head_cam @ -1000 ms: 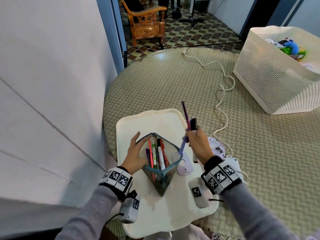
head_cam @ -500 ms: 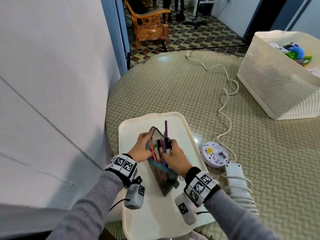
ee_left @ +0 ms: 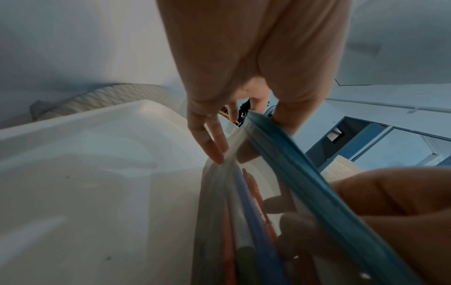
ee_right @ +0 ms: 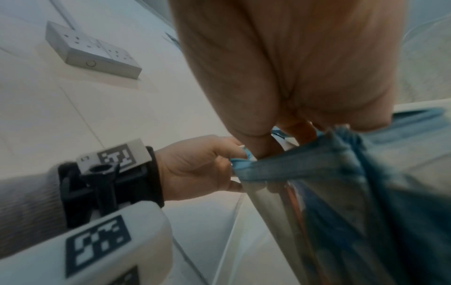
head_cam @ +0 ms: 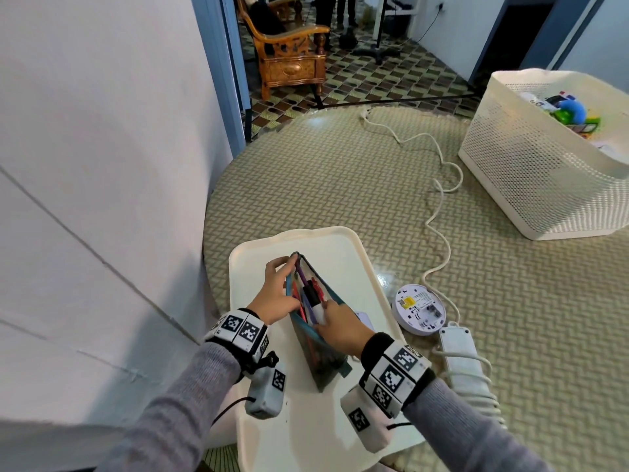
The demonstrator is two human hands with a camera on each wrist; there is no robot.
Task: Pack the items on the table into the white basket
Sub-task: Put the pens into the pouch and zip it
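Two hands (head_cam: 308, 308) grip pouch (head_cam: 320, 349); cable (head_cam: 439, 212) crosses table (head_cam: 340, 185).

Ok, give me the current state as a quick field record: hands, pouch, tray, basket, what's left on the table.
left hand: grips the pencil pouch's left rim
right hand: grips the near end of the pouch's rim, fingers by a black-and-white marker
pencil pouch: clear with blue trim, mouth open, pens inside, standing on the tray
tray: white, at the table's near edge
white basket: far right on the table, already holds colourful items
table leftovers: round white device, power strip, with white cable
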